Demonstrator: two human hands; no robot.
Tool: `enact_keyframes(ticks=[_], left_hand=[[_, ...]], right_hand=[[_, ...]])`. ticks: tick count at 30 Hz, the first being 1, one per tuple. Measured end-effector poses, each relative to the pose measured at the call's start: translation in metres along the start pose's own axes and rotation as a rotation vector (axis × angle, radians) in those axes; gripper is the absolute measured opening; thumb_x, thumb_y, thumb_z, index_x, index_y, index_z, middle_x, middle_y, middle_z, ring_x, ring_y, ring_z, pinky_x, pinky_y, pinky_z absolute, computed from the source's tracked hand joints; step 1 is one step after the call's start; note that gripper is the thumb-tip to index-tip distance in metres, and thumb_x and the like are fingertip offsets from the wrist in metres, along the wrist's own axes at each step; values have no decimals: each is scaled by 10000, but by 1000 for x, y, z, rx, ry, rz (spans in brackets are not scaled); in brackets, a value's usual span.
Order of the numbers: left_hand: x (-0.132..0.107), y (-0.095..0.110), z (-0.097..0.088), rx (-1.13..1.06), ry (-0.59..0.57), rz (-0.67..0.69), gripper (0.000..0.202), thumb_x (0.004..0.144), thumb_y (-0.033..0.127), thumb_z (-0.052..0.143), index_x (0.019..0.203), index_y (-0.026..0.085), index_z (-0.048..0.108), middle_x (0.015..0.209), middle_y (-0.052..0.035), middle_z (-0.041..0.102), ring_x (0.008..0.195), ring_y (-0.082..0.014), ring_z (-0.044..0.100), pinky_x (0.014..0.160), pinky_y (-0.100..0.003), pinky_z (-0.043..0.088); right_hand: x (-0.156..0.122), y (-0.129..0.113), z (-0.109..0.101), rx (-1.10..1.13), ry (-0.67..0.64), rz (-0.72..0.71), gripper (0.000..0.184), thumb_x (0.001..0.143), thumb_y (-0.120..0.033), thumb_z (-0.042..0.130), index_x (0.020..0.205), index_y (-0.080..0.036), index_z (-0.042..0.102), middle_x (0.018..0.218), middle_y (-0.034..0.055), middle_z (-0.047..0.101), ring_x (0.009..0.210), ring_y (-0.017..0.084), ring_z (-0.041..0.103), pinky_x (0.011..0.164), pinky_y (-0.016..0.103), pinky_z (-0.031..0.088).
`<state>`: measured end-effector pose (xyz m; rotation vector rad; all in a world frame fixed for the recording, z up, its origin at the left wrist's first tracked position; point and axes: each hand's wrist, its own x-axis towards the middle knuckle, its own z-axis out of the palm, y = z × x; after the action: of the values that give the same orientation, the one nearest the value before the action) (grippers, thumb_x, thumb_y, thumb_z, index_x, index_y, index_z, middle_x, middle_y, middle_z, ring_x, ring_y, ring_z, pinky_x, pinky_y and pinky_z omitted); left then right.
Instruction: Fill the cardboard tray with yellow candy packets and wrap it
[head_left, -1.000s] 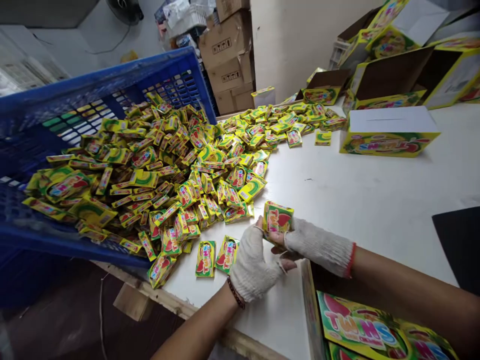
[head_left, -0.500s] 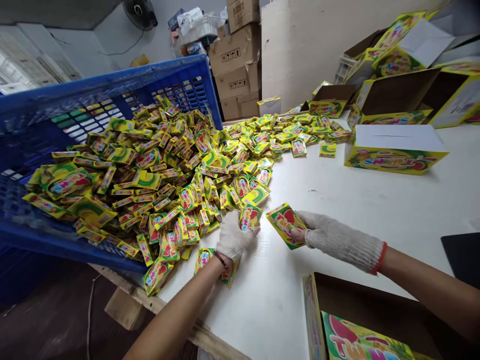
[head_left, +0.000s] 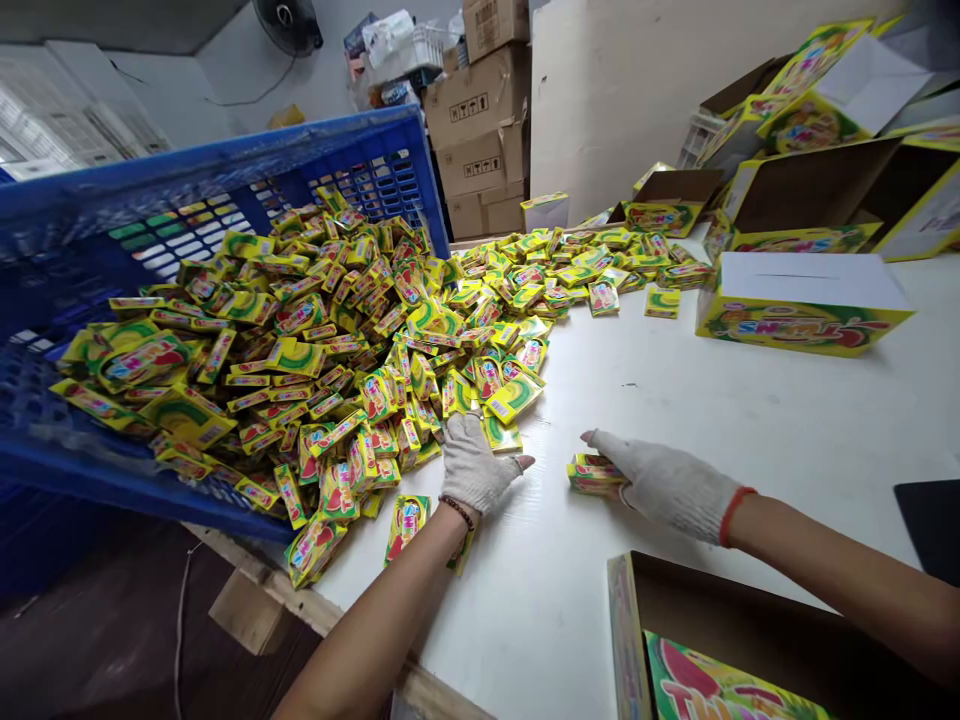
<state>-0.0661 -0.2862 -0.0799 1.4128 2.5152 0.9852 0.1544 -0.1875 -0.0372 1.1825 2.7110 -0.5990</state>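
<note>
Both of my hands wear white knit gloves. My left hand (head_left: 475, 466) lies flat with spread fingers at the near edge of a big heap of small yellow-green packets (head_left: 352, 340), its fingertips on a packet (head_left: 500, 436). My right hand (head_left: 660, 480) rests palm-down on the white table (head_left: 712, 400), fingers curled over a small stack of packets (head_left: 592, 474) held against the tabletop. The heap spills out of a tilted blue plastic crate (head_left: 225, 190) on the left.
An open display carton (head_left: 750, 640) with a colourful printed flap sits at the near right edge. A closed yellow carton (head_left: 802, 300) and several open cartons (head_left: 795, 190) stand at the back right. Brown cardboard boxes (head_left: 480, 130) are stacked behind. Loose packets (head_left: 406, 522) lie near the table's front edge.
My right hand has lowered its stack of packets from the air onto the table. My left hand has gone from the stack to the heap's edge and now lies flat there.
</note>
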Motion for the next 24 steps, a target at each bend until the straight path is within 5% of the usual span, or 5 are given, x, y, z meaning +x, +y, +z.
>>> enact_keyframes(ticks=[7, 11, 14, 18, 24], left_hand=[[4, -23, -23, -25, -122, -35, 76, 811, 145, 624, 875, 187, 616, 995, -84, 662, 1014, -252, 618, 940, -391, 473], [-5, -8, -22, -207, -202, 26, 111, 852, 110, 574, 892, 177, 653, 914, -38, 721, 881, -175, 666, 837, -296, 523], [-12, 18, -6, -342, -300, 78, 207, 829, 94, 623, 1011, 182, 668, 927, -10, 746, 824, -139, 689, 762, -236, 548], [4, 37, 10, -404, -288, 78, 153, 888, 161, 579, 1010, 179, 669, 965, -44, 723, 935, -187, 682, 886, -322, 553], [57, 30, 19, -483, -222, -20, 440, 607, 81, 790, 1014, 184, 656, 1194, -108, 640, 1321, -350, 464, 1191, -518, 267]], right_hand=[[-3, 6, -5, 96, -77, -50, 439, 771, -29, 468, 1140, -189, 645, 1145, 114, 681, 1024, 251, 656, 875, 335, 485], [0, -16, -11, 23, 89, -473, 285, 736, 2, 482, 889, -168, 652, 1116, 143, 638, 1046, 260, 610, 889, 353, 480], [6, -31, -8, 9, 108, -613, 228, 733, -64, 585, 923, -168, 657, 1171, 157, 620, 1113, 290, 580, 925, 382, 470], [5, -28, -1, -63, -35, -496, 290, 682, -59, 584, 945, -164, 648, 974, 114, 656, 833, 242, 620, 751, 347, 480], [4, 4, 4, 293, -19, -184, 316, 663, -215, 657, 979, -192, 658, 962, 85, 683, 839, 233, 634, 741, 323, 505]])
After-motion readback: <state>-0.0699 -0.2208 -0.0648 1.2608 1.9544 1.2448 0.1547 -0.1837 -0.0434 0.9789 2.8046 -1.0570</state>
